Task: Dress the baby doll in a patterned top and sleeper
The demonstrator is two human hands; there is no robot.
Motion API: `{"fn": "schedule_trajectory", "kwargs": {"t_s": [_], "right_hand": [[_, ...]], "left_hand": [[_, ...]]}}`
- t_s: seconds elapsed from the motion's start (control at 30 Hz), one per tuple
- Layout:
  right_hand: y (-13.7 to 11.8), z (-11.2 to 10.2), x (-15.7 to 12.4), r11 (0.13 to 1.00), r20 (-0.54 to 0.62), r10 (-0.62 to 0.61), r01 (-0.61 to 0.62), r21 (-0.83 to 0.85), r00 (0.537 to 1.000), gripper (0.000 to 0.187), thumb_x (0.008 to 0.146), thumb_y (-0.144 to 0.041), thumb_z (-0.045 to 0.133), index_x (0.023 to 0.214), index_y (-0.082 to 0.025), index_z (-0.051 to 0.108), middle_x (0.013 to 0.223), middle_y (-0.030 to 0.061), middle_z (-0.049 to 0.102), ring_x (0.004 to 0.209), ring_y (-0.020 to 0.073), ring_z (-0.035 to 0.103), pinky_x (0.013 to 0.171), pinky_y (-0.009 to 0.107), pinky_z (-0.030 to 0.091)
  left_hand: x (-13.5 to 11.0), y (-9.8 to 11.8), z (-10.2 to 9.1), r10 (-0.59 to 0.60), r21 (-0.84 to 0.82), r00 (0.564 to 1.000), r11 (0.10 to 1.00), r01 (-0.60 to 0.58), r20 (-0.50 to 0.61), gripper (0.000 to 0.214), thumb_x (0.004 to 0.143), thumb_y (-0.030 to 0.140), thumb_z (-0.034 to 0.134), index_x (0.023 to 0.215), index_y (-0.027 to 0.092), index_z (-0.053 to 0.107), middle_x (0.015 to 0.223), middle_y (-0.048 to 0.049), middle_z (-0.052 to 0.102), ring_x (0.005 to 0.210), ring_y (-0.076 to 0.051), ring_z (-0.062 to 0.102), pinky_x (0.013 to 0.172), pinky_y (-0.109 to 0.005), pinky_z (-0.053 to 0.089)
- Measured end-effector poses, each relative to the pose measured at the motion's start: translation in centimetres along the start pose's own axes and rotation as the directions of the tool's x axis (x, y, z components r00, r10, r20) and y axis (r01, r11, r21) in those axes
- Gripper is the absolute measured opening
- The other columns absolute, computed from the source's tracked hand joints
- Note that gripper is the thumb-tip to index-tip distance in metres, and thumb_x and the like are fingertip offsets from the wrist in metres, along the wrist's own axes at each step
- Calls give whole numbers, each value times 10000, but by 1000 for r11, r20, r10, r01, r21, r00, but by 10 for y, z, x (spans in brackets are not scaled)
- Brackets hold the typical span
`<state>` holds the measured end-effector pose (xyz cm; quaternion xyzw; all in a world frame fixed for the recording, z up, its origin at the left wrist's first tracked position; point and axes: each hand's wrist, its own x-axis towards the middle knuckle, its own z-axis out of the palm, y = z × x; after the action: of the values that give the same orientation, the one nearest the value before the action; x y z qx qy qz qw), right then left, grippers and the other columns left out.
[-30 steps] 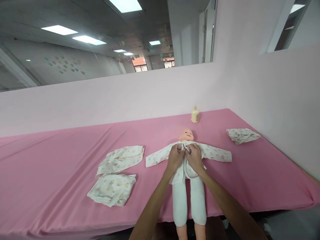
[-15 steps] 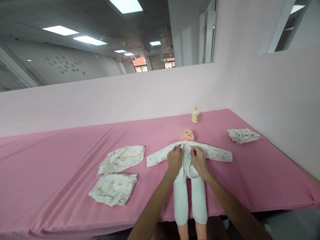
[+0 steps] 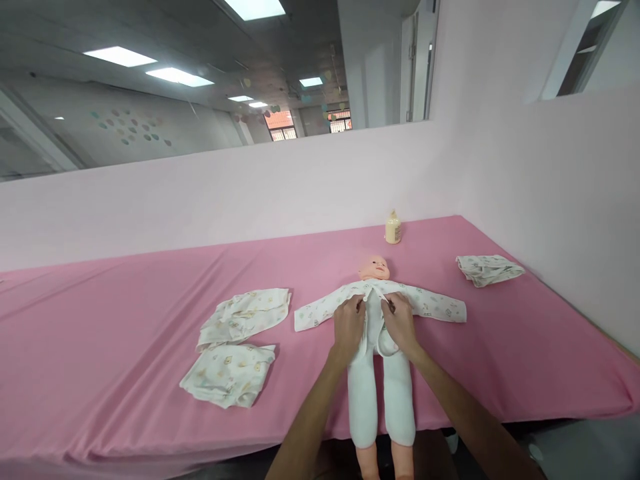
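A baby doll lies on its back, its head toward the wall and its lower legs past the table's near edge. It wears a white printed baby shirt with both sleeves spread sideways and the front parted over a white body. My left hand is closed in a pinch on the shirt's left front edge at the chest. Opposite it, my right hand pinches the other front edge, where a thin white strip runs up toward the neck. The fingertips hide exactly what part of the cloth they grip.
Two folded printed cloths lie left of the doll on the pink sheet. Another folded cloth is at the right. A cream bottle stands near the back wall, below a wide mirror.
Both hands stay at the shirt front, with only slight finger movement; the left fingertips have drawn back a little from the middle. The view has shifted slightly.
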<state>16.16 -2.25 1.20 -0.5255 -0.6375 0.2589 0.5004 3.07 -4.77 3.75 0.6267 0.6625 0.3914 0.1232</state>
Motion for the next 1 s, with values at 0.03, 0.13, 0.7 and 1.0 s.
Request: {"fn": "schedule_trajectory", "kwargs": {"t_s": [0.03,0.13,0.7,1.0], "right_hand": [[0,0,0,1000,5,0,0,22,1000,206,849,-262,434,772,-199,614,815,48,633,831,221,523,780,347,395],[0,0,1,999,23,5,-6,51,1000,229,864,-271,439,825,-195,651,828,50,664,837,223,539,792,352,397],[4,4,3,997,-5,2,-1,76,1000,284,873,-284,446,951,-187,702,920,78,708,888,242,590,828,381,441],[7,5,4,995,-2,30,-30,91,1000,306,897,-305,409,960,-178,680,949,93,698,894,243,595,813,373,449]], "left_hand": [[1,2,3,24,31,1000,999,-24,-1,279,914,199,425,1001,184,690,954,-64,725,836,-196,635,744,-302,425],[3,7,11,74,139,997,988,-72,-9,279,926,194,414,986,174,686,941,-78,721,849,-204,630,735,-302,414],[7,11,23,286,386,955,874,-296,83,235,940,158,428,832,187,634,827,-50,653,779,-171,575,668,-280,370],[12,9,22,310,358,936,866,-350,166,225,950,140,404,883,174,616,920,-69,647,814,-178,583,663,-281,379]]}}
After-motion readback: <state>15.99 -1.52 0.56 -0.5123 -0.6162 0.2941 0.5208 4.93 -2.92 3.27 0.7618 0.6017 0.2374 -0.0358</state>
